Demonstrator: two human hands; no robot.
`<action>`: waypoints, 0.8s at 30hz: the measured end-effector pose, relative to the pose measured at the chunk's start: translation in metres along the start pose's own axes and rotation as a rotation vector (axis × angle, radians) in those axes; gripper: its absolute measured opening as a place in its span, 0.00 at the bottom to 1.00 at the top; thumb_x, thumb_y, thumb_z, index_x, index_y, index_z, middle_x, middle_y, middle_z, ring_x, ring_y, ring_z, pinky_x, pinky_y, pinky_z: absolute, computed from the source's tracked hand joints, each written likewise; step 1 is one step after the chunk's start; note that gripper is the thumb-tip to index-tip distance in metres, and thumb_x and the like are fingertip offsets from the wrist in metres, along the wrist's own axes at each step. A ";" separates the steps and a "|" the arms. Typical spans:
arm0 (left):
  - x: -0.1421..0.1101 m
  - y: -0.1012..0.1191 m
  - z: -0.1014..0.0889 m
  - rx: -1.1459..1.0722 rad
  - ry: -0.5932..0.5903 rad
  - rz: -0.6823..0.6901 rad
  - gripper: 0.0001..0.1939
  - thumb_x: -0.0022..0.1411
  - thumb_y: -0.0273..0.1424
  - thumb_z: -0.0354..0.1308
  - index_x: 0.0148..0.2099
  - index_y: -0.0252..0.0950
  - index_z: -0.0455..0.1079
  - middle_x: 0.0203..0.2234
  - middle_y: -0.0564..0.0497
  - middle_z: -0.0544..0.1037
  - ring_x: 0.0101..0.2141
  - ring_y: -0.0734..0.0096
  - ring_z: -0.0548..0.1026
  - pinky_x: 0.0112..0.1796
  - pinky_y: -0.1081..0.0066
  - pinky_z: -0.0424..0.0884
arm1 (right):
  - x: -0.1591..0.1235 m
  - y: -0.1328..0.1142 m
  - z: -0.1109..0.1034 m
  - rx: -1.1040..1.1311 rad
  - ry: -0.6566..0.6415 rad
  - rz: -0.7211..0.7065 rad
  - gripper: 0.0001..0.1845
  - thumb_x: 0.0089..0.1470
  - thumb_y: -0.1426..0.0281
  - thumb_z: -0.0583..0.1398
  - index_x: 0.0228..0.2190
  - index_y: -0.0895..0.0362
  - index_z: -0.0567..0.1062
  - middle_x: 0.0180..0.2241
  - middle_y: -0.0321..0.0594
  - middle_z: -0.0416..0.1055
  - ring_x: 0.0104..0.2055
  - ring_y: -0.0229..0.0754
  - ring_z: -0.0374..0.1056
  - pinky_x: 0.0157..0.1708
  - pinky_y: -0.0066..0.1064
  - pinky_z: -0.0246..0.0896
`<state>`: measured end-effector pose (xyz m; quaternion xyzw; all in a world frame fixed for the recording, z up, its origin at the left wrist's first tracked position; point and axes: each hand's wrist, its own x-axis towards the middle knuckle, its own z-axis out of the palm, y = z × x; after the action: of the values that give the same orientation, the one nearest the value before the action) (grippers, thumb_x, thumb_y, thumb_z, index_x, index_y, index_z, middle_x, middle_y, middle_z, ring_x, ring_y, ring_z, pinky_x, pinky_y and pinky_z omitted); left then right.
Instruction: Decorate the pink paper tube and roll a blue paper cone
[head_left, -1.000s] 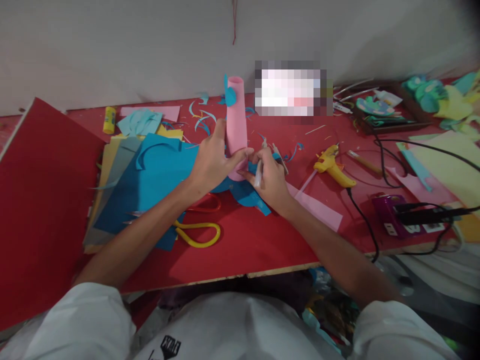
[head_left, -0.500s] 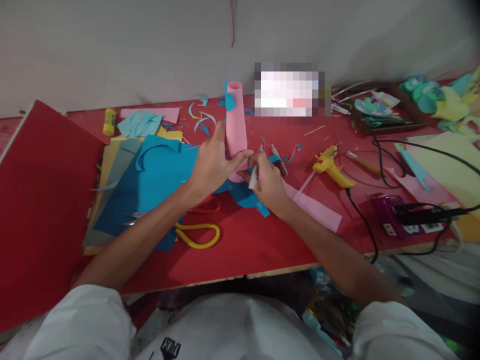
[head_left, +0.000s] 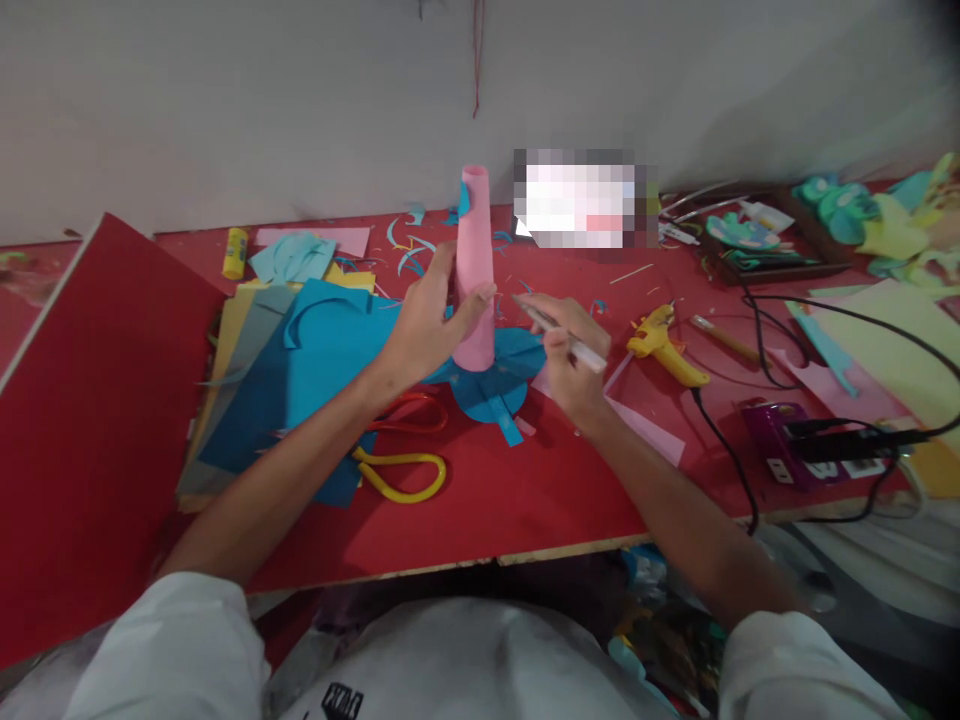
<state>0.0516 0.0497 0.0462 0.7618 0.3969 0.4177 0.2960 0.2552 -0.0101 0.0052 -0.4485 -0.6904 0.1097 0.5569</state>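
Observation:
A pink paper tube (head_left: 474, 230) stands upright, with a small blue paper piece (head_left: 464, 198) on its upper left side. My left hand (head_left: 431, 320) is wrapped round the tube's lower half, thumb across its front. Beneath the tube lies a round blue paper piece (head_left: 487, 395) with strips sticking out. To the right, my right hand (head_left: 577, 350) grips a slim whitish pen-like tool (head_left: 581, 350), its tip pointing left toward the tube but apart from it. What kind of tool it is I cannot tell.
Scissors with red and yellow handles (head_left: 405, 478) lie near blue sheets (head_left: 330, 350). A yellow glue gun (head_left: 664, 345), a purple box (head_left: 787, 440) with black cables and a tray of supplies (head_left: 772, 265) are on the right. A glue stick (head_left: 235, 254) stands at the back left.
My right hand has drawn away from the tube's base to the right with the slim tool. More of the blue base piece shows. My left hand still holds the tube.

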 end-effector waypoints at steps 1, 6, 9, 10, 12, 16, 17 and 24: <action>0.002 -0.001 -0.002 -0.024 -0.019 -0.004 0.28 0.71 0.51 0.59 0.64 0.43 0.63 0.48 0.44 0.78 0.48 0.57 0.80 0.47 0.59 0.78 | 0.006 -0.004 -0.004 0.005 0.064 -0.022 0.24 0.73 0.52 0.50 0.49 0.50 0.81 0.40 0.43 0.81 0.40 0.47 0.77 0.43 0.43 0.73; 0.024 -0.010 -0.017 -0.078 -0.065 -0.047 0.26 0.67 0.39 0.65 0.63 0.42 0.63 0.49 0.45 0.78 0.47 0.60 0.79 0.46 0.62 0.79 | 0.065 -0.031 -0.021 -0.019 0.159 -0.241 0.13 0.71 0.62 0.58 0.43 0.48 0.83 0.38 0.40 0.80 0.39 0.45 0.76 0.42 0.41 0.73; 0.039 -0.013 -0.026 -0.086 -0.075 -0.081 0.21 0.67 0.33 0.64 0.59 0.39 0.66 0.46 0.45 0.78 0.44 0.64 0.79 0.43 0.65 0.79 | 0.103 -0.040 -0.022 -0.027 0.053 -0.388 0.09 0.68 0.65 0.61 0.38 0.50 0.82 0.34 0.38 0.79 0.37 0.43 0.75 0.40 0.39 0.73; 0.042 -0.013 -0.028 -0.080 -0.074 -0.087 0.20 0.66 0.32 0.63 0.58 0.38 0.66 0.46 0.45 0.78 0.43 0.64 0.79 0.43 0.65 0.79 | 0.113 -0.040 -0.021 -0.007 0.068 -0.408 0.08 0.67 0.64 0.62 0.37 0.51 0.81 0.33 0.37 0.78 0.35 0.42 0.75 0.38 0.38 0.73; 0.045 -0.011 -0.029 -0.051 -0.073 -0.093 0.20 0.65 0.30 0.63 0.57 0.36 0.66 0.45 0.45 0.78 0.43 0.65 0.78 0.43 0.65 0.78 | 0.124 -0.040 -0.019 0.020 0.109 -0.371 0.09 0.67 0.60 0.62 0.40 0.51 0.79 0.34 0.36 0.77 0.34 0.41 0.74 0.36 0.36 0.74; 0.038 0.002 -0.026 0.061 -0.046 -0.073 0.21 0.64 0.28 0.64 0.57 0.36 0.66 0.42 0.46 0.78 0.41 0.64 0.79 0.43 0.64 0.77 | 0.123 -0.039 -0.018 0.018 0.063 -0.343 0.11 0.68 0.57 0.61 0.43 0.47 0.79 0.39 0.36 0.78 0.38 0.42 0.76 0.39 0.37 0.75; 0.035 0.007 -0.025 0.109 -0.017 -0.071 0.21 0.64 0.29 0.65 0.57 0.37 0.66 0.42 0.47 0.78 0.41 0.63 0.79 0.43 0.63 0.77 | 0.121 -0.039 -0.018 0.032 0.031 -0.335 0.11 0.68 0.57 0.61 0.45 0.46 0.80 0.40 0.35 0.79 0.39 0.42 0.77 0.40 0.37 0.75; 0.027 0.011 -0.019 0.226 0.101 -0.009 0.26 0.60 0.41 0.73 0.55 0.41 0.68 0.43 0.46 0.78 0.45 0.53 0.79 0.45 0.55 0.77 | 0.113 -0.028 -0.003 0.074 -0.039 -0.102 0.13 0.70 0.52 0.58 0.43 0.47 0.76 0.39 0.36 0.80 0.38 0.43 0.78 0.42 0.39 0.76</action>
<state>0.0477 0.0701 0.0748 0.7665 0.4593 0.4067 0.1899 0.2464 0.0571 0.1003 -0.3896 -0.7185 0.1153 0.5645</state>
